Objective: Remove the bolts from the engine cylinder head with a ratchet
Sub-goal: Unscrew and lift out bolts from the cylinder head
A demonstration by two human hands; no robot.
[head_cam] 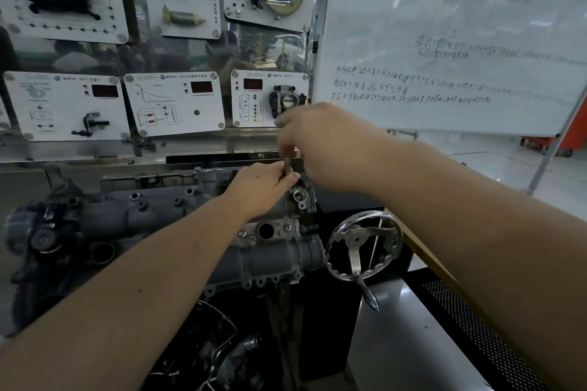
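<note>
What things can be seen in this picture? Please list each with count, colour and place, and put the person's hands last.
engine cylinder head: one, grey metal, centre left on the stand.
ratchet: one, dark metal shaft, upright between the two hands, mostly hidden.
handwheel: one, chrome, right of the engine.
display panels: six or more, white, on the wall behind.
whiteboard: one, white with handwriting, upper right.
left hand: one, grips the ratchet low, over the engine's far right end.
right hand: one, blurred, holds the top of the ratchet.
</note>
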